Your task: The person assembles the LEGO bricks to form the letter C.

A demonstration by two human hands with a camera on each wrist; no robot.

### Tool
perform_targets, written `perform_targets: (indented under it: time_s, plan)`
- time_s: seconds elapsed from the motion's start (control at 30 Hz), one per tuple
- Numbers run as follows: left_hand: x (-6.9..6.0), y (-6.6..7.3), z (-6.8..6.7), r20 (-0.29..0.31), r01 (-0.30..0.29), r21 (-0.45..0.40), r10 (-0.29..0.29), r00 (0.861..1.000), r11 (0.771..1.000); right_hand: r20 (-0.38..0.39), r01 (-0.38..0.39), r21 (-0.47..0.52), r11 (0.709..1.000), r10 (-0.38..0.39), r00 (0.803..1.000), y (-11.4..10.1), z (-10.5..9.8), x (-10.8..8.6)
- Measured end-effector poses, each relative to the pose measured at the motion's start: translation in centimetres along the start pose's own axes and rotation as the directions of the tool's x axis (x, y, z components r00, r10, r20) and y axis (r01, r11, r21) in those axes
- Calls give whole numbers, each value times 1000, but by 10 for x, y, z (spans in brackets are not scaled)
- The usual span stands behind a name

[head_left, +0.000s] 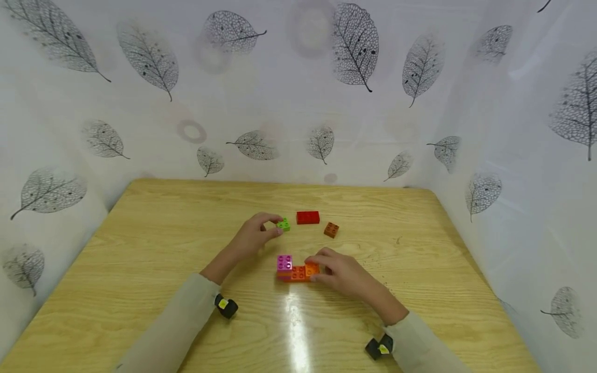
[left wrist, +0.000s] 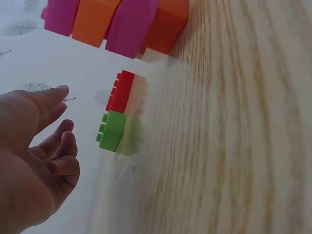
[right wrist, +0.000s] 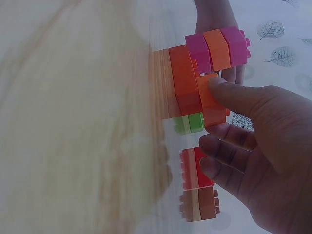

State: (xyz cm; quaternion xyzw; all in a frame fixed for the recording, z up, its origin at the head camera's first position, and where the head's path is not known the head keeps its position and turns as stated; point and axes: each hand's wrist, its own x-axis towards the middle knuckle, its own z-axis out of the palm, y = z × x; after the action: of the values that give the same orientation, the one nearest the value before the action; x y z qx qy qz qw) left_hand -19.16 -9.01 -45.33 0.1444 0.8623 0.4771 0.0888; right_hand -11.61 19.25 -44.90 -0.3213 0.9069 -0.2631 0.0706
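Observation:
On the table, a long orange-red toy brick (head_left: 298,273) carries a stack at its left end: pink, orange and a pink top brick (head_left: 284,262). My right hand (head_left: 344,272) pinches a small orange brick (right wrist: 210,100) between thumb and fingers at the long brick's right end. Whether it is fully pressed down is not clear. My left hand (head_left: 254,235) reaches beside a small green brick (head_left: 284,225), thumb and fingers spread apart. In the left wrist view this hand holds nothing, and a gap separates it from the green brick.
Behind the stack lie a red brick (head_left: 308,217) and a small brown brick (head_left: 331,230), right of the green one. The wooden table (head_left: 154,233) ends at a white leaf-print curtain (head_left: 280,103) at the back and sides.

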Motion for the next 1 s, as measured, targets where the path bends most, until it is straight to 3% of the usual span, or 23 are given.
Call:
perform_targets:
  time_s: [0.27, 0.53, 1.0]
  plan:
    - [19, -17, 4, -25, 31, 49, -29, 999, 998, 8, -3, -5, 1000, 3, 1000, -2, 0, 0]
    - [34, -28, 6, 18, 21, 92, -23, 1000, 996, 13, -7, -2, 1000, 7, 1000, -4, -2, 0]
    - [39, -27, 7, 46, -1, 138, -5, 999, 990, 27, -15, 5, 1000, 15, 1000, -2, -1, 0]
